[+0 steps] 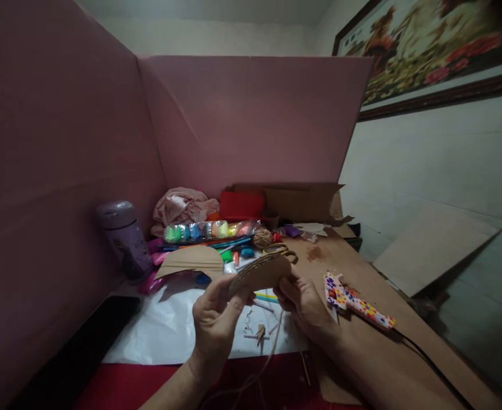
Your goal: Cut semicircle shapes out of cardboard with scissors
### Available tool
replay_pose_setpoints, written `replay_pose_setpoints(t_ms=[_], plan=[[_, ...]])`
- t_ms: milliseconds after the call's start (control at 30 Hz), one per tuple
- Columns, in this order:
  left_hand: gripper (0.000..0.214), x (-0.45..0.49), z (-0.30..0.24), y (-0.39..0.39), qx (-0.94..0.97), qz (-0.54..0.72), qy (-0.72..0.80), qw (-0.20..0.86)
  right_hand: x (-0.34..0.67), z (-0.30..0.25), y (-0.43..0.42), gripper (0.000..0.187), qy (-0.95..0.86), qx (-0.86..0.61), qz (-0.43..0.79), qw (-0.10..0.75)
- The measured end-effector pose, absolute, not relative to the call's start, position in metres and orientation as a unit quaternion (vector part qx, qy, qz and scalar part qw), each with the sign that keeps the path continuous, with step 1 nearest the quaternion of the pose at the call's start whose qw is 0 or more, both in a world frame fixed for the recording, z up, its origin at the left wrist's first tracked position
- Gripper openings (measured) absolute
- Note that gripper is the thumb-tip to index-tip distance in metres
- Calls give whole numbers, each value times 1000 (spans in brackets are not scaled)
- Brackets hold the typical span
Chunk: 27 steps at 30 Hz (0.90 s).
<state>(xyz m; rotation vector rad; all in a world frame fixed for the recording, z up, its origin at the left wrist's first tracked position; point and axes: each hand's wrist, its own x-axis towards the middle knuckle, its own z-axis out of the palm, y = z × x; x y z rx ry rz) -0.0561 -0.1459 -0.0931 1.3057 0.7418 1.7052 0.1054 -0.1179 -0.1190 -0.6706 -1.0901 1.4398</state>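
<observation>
Both hands hold a flat round disc of coiled twine (260,272) on cardboard, tilted edge-up above the table. My left hand (215,320) grips its left rim with curled fingers. My right hand (303,302) pinches its right rim, and a strand of twine (272,347) hangs from there down toward me. A flower-patterned glue gun (356,302) with a black cord lies on the table just right of my right hand.
A white sheet (165,330) with scraps lies under the hands. Behind are a cardboard piece (191,259), a row of coloured clay tubs (210,230), a twine ball (262,237), scissors (282,249), a purple bottle (125,239), a cardboard box (302,202) and pink partition boards (251,119).
</observation>
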Motion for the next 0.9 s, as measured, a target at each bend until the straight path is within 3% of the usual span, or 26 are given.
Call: replay_pose_setpoints(t_ms=[233,467,900], plan=[[14,-57,-98,-134,457,674,286,505,108,-120,-120,20,-494,-331,452,664],[21,-55,-101,-120,362,651,284,604,110,-114,-130,11,-533,-340,395,666],[20,-55,-100,-122,379,682,247,575,110,-121,-124,9,-530,-326,393,678]])
